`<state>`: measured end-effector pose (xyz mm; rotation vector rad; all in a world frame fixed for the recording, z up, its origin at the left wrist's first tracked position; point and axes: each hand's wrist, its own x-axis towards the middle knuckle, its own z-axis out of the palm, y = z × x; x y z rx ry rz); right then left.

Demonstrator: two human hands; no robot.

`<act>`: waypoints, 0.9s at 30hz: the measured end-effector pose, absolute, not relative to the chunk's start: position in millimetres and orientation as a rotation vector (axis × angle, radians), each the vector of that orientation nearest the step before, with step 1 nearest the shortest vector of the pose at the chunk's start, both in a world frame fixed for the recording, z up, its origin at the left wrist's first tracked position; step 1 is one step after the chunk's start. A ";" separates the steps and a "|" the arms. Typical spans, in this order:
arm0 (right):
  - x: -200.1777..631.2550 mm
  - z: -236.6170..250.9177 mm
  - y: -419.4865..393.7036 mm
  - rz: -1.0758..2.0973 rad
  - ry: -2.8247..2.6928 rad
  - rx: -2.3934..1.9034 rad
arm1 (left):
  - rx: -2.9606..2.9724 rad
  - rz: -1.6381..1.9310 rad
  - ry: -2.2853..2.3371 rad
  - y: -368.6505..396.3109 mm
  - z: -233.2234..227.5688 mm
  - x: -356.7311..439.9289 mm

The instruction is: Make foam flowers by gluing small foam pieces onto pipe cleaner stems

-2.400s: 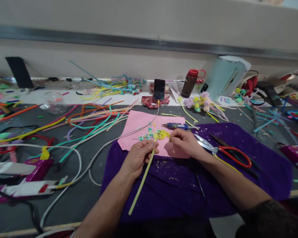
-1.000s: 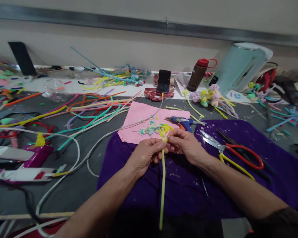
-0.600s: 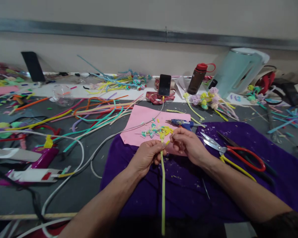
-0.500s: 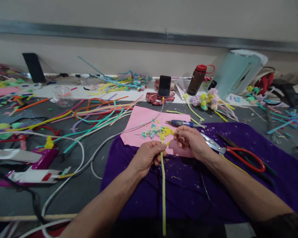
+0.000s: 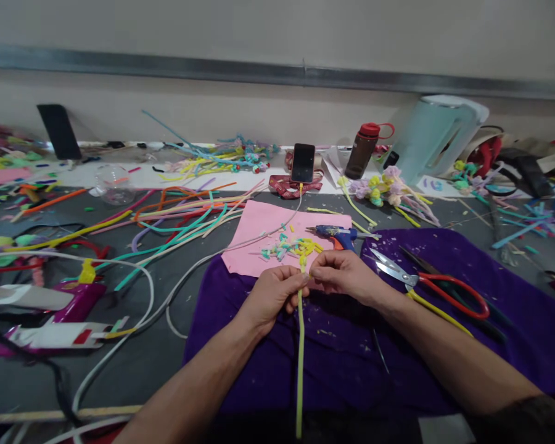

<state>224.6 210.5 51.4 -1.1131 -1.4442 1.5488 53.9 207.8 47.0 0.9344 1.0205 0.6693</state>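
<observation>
Green stem (image 5: 300,364) ran up from the near edge over the purple cloth (image 5: 351,345) into the left hand (image 5: 272,295), whose fingers were pinched shut around its top. Touching it, the right hand (image 5: 345,279) was closed too, fingertips pinching the stem's tip. Beyond them lay one pink sheet (image 5: 263,231), one glue gun (image 5: 335,234), and one pair of red-handled scissors (image 5: 425,285).
</observation>
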 end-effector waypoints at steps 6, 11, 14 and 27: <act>224.2 53.6 208.7 1.767 -1.313 -1.064 | 0.931 0.689 0.966 206.4 48.1 53.1; 222.7 48.6 210.3 1.947 -1.102 -0.901 | 0.922 0.720 0.932 205.7 49.3 52.3; 222.4 46.2 211.8 1.947 -1.060 -0.894 | 0.912 0.728 0.917 206.2 48.6 52.2; 221.4 45.1 210.7 1.996 -1.039 -0.801 | 0.872 0.723 0.876 207.1 49.3 51.3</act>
